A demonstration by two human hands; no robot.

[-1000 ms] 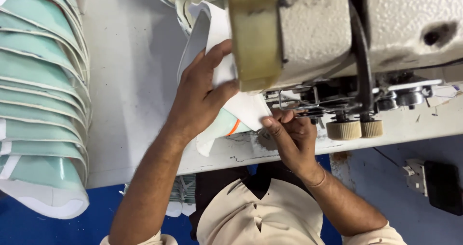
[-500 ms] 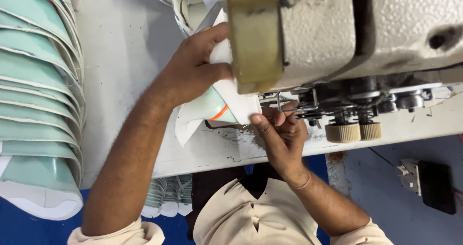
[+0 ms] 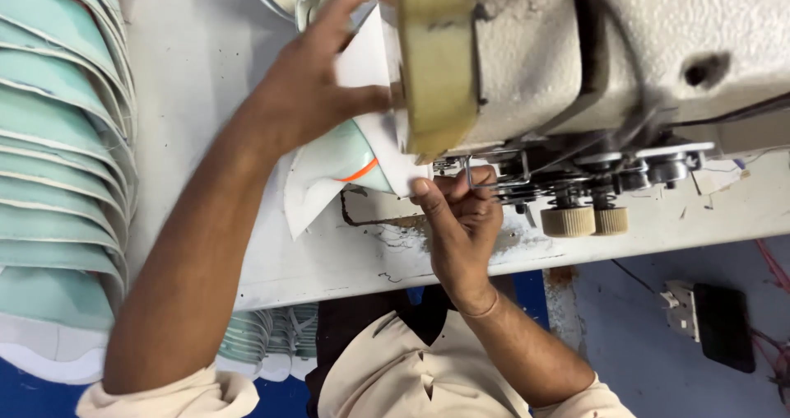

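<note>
At 9 o'clock, a stack of mint-green pieces (image 3: 49, 138) w/ white edges fans along the left side of the white table (image 3: 197, 48). The left hand (image 3: 309, 89) comes in from 7 o'clock, forearm long and angled up-right, palm down, fingers spread flat on the white-and-mint fabric piece (image 3: 350, 159), thumb pressed vs. its white part just beside the sewing machine (image 3: 576, 64). Piece lies under and at 5 o'clock of that hand; an orange stripe shows on it. The right hand (image 3: 461, 220) rises from 6 o'clock, wrist bent, fingers curled, thumb and forefinger pinching the piece's right edge at the needle area, narrow grip. Machine head fills 1–3 o'clock; two ribbed knobs (image 3: 584, 219) sit under it. A dark device (image 3: 714, 323) lies on the floor at 4 o'clock.
</note>
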